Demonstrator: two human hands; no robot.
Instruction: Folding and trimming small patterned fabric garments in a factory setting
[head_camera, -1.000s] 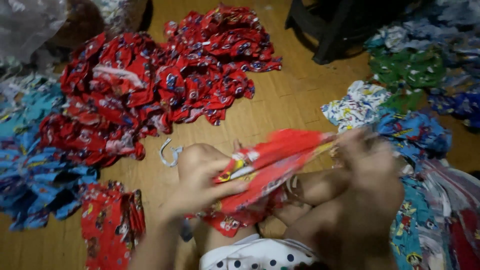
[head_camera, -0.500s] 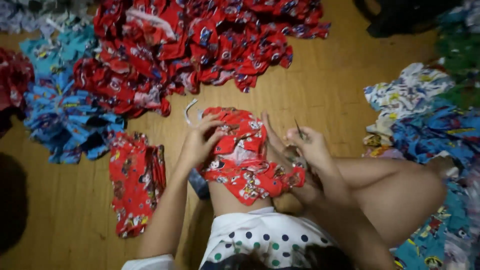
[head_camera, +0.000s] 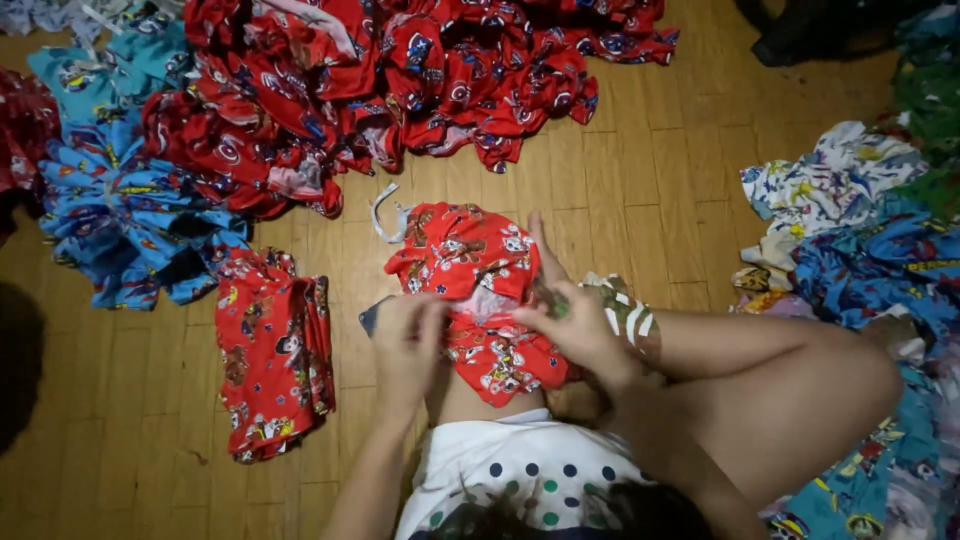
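Observation:
A small red printed garment (head_camera: 475, 285) lies across my lap and leg on the wooden floor. My left hand (head_camera: 408, 335) pinches its left edge at the waistband. Over the garment's right side my right hand (head_camera: 568, 325) grips the cloth, index finger stretched out along the fabric. A white strip (head_camera: 383, 212) of elastic pokes out at the garment's upper left. Something dark (head_camera: 372, 316) shows just left of my left hand; what it is I cannot tell.
A folded stack of red printed garments (head_camera: 272, 352) lies left of my knee. A big red heap (head_camera: 380, 80) fills the top. Blue printed pieces (head_camera: 120, 215) sit at the left, and mixed white, blue and green ones (head_camera: 860, 220) at the right.
The garment, held up stretched between both hands a second ago, has come down onto my lap. Both hands have closed in on its waistband, and the view has tilted downward.

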